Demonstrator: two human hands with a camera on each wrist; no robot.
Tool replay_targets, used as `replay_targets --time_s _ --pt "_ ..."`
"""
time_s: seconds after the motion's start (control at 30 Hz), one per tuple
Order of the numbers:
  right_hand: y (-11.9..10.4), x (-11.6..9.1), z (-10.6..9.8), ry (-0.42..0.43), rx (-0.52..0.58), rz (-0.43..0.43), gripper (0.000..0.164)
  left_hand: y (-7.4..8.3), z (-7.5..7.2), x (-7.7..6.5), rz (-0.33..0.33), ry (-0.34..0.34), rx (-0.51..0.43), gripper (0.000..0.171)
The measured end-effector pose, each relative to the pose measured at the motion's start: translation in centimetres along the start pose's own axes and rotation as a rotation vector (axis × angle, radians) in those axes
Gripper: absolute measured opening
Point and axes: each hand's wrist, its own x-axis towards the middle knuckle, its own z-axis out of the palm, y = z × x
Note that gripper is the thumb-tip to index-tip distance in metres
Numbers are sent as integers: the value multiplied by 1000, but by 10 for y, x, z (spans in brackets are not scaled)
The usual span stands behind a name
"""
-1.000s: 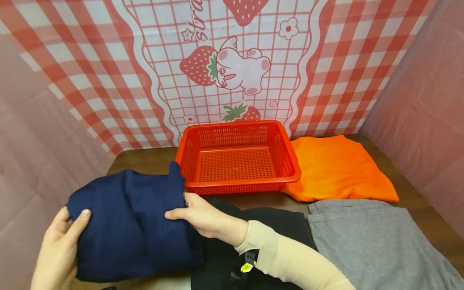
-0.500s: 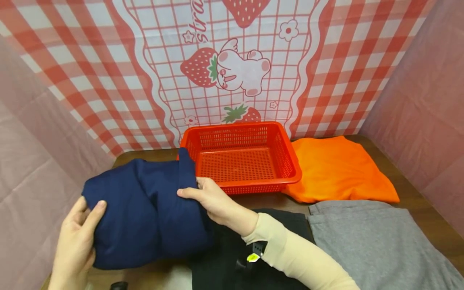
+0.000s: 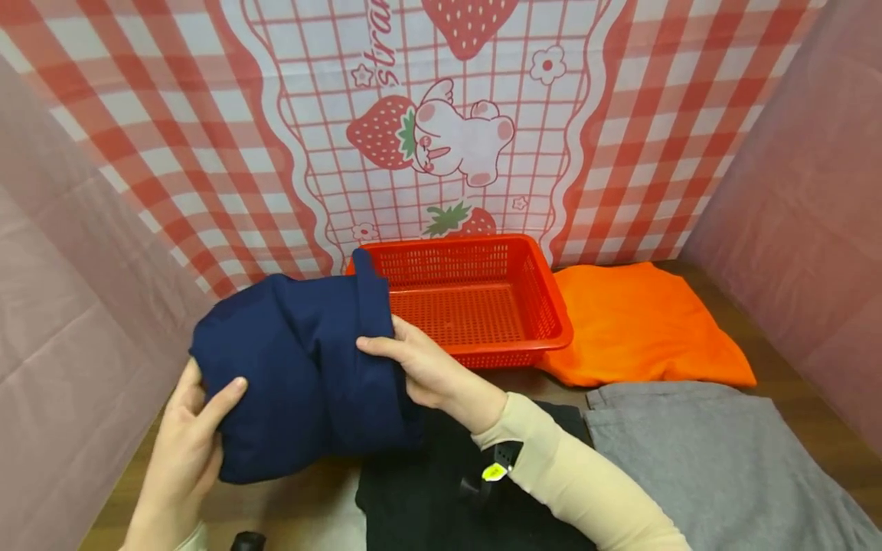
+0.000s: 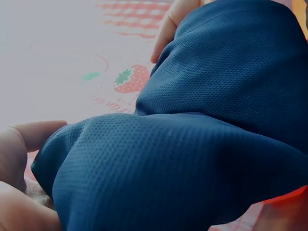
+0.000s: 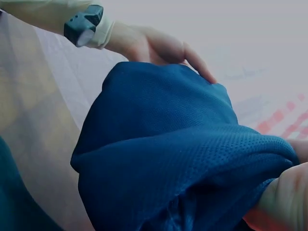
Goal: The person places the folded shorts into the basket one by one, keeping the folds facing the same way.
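Both hands hold up a folded navy garment (image 3: 296, 375), a thick bundle of finely textured fabric. My left hand (image 3: 196, 428) grips its left edge, thumb on the near face and fingers behind. At the opposite edge my right hand (image 3: 430, 367) pinches it, thumb over a folded strip that sticks up at the top. The bundle's upper right corner overlaps the red basket (image 3: 551, 333) in the head view. Creases run across the navy fabric (image 4: 159, 163) in the left wrist view. Seen from the right wrist, the bundle (image 5: 159, 110) bulges between the hands.
Orange cloth (image 3: 648, 325) lies right of the basket, partly under its rim. In front of it is a folded grey garment (image 3: 703, 459). A black garment (image 3: 427, 497) lies below the right forearm. Pink fabric walls (image 3: 799, 191) and a checked backdrop (image 3: 661, 138) enclose the table.
Both hands have carried the navy garment to the right and up in the head view, so it now covers part of the basket's left side. The basket and other garments stay put.
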Motion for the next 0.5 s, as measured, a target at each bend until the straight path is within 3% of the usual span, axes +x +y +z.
replay_targets --time_s 0.1,0.27,0.5 --pt "-6 -2 -5 -12 -60 1 44 -2 2 4 -16 -54 -51 64" --pt "-9 -7 -14 -2 -199 -5 51 -8 6 7 -34 -86 -78 63" --pt "-7 -8 -24 106 -185 -35 45 -22 17 13 -47 -10 0 60"
